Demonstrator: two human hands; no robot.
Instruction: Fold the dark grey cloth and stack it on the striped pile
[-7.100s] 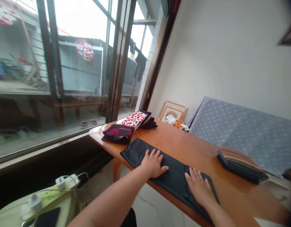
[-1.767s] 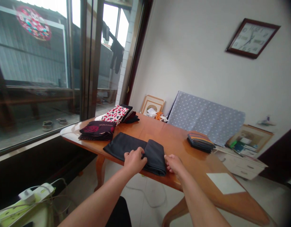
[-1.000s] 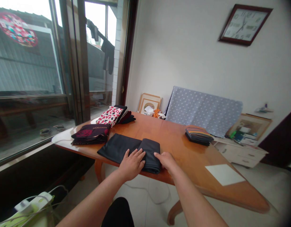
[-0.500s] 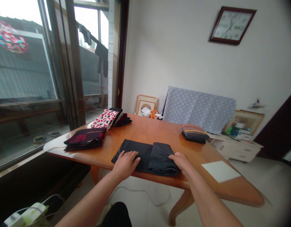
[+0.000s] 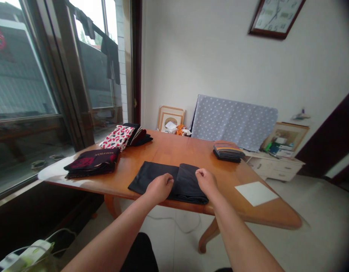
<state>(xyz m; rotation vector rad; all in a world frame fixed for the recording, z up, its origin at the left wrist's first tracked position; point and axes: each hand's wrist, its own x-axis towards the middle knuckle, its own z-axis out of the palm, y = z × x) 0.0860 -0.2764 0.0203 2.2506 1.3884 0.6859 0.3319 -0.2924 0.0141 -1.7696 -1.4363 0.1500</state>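
Observation:
A folded dark garment (image 5: 154, 175) lies flat near the front edge of the wooden table, its right part doubled over in a thicker layer. My left hand (image 5: 162, 187) is over the garment's front middle, fingers curled in and thumb against them. Over the right end of the thick layer, my right hand (image 5: 206, 182) is closed in a fist. Whether either hand has cloth pinched in it is hidden by the fingers.
On the table's left are a dark folded stack (image 5: 92, 162) and heart-print cloth (image 5: 117, 138) beside other folded items. A striped pile (image 5: 227, 151) and a pale square sheet (image 5: 256, 193) lie to the right. The wooden table (image 5: 177, 145) has a rounded right corner.
My left hand has gone from lying spread on the garment to curled fingers. My right hand has left the thick layer's right edge and closed over its top. The view has shifted slightly.

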